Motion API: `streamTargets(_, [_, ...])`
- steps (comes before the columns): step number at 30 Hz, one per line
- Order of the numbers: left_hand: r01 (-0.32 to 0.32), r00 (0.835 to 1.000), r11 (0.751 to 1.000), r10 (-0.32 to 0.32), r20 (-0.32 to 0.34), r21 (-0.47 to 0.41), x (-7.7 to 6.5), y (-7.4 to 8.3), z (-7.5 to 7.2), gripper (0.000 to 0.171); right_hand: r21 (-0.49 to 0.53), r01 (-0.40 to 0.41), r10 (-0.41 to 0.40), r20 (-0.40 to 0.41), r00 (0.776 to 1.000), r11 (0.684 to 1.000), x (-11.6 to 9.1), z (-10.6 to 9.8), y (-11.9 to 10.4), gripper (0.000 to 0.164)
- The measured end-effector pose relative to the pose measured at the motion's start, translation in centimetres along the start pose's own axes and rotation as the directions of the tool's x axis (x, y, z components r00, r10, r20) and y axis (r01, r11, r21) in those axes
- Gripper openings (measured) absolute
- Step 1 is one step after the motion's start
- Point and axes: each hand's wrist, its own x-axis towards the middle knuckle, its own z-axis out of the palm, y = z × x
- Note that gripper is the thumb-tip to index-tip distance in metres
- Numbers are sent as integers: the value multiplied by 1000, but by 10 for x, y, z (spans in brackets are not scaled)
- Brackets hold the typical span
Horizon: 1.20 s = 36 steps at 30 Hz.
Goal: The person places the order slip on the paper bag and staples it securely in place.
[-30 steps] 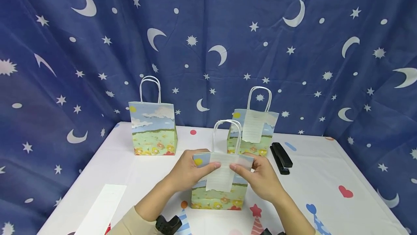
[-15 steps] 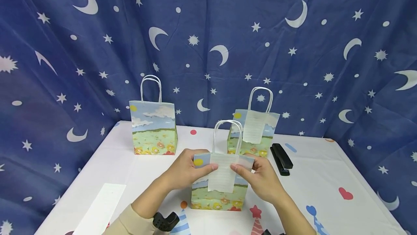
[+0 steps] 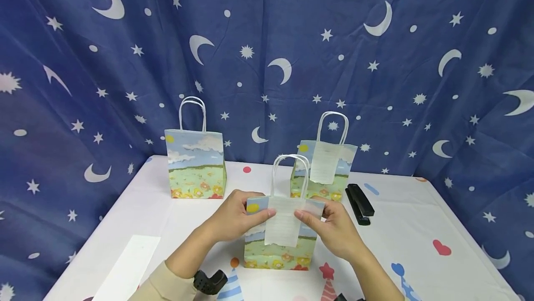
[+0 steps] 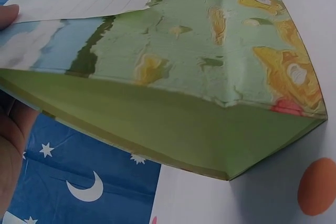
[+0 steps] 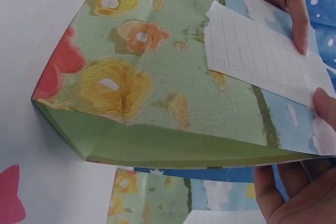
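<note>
A small paper gift bag point(image 3: 279, 257) with a meadow print and white handles stands upright at the front middle of the table. A lined paper slip point(image 3: 282, 231) lies flat on its front, running down from the top edge. My left hand point(image 3: 239, 217) pinches the bag's upper left side, thumb on the slip's left edge and fingers behind. On the upper right side my right hand point(image 3: 333, 227) does the same, its thumb at the slip's right edge. In the right wrist view the slip point(image 5: 257, 56) shows ruled lines and small boxes, with both thumbs on it.
Behind on the right stands a second bag point(image 3: 346, 166) with a similar slip point(image 3: 325, 164) on its front. A third bag point(image 3: 196, 171) without a slip on its front is at the back left. A black stapler point(image 3: 360, 203) lies right of my hands. A white paper strip point(image 3: 129, 266) lies front left.
Both hands keep their grip on the front bag, with the thumbs on the slip. My left forearm has shifted slightly to the left. The other objects stay where they were.
</note>
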Motion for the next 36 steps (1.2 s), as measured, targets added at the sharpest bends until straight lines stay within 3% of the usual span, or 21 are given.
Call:
streamTargets(4, [1,1000,1000,-1,3,-13,0,0,0,30,-3,-31,31,0,1000,1000,0,0,0,21])
streamTargets(12, [-114,992,992,117,-40,57,3,-2,0,37,-23,-3,3,13,1000,1000,2,-2,-1,24])
streamTargets(16, [-124,991,991,127,-49,58,2,-3,1,38,-54,4,-4,3,1000,999,1,-4,0,20])
streamTargets(23, [-137,989,989,139,-41,51,1,-4,2,40,-139,98,-109,-72,991,985,-1,-21,-1,12])
streamTargets(27, [-146,988,988,148,-42,54,3,-4,1,43,-74,129,-137,-120,983,989,1,-36,-1,14])
streamTargets(30, [-132,990,990,135,-47,49,2,-4,2,43,-27,98,-101,-165,981,995,4,-47,4,18])
streamTargets(32, [-130,990,990,132,-47,48,1,-5,3,43,-53,45,-56,-229,972,998,5,-54,9,21])
streamTargets(36, [-139,989,988,143,-48,65,1,-6,3,41,-132,-118,60,-377,924,984,8,-65,20,31])
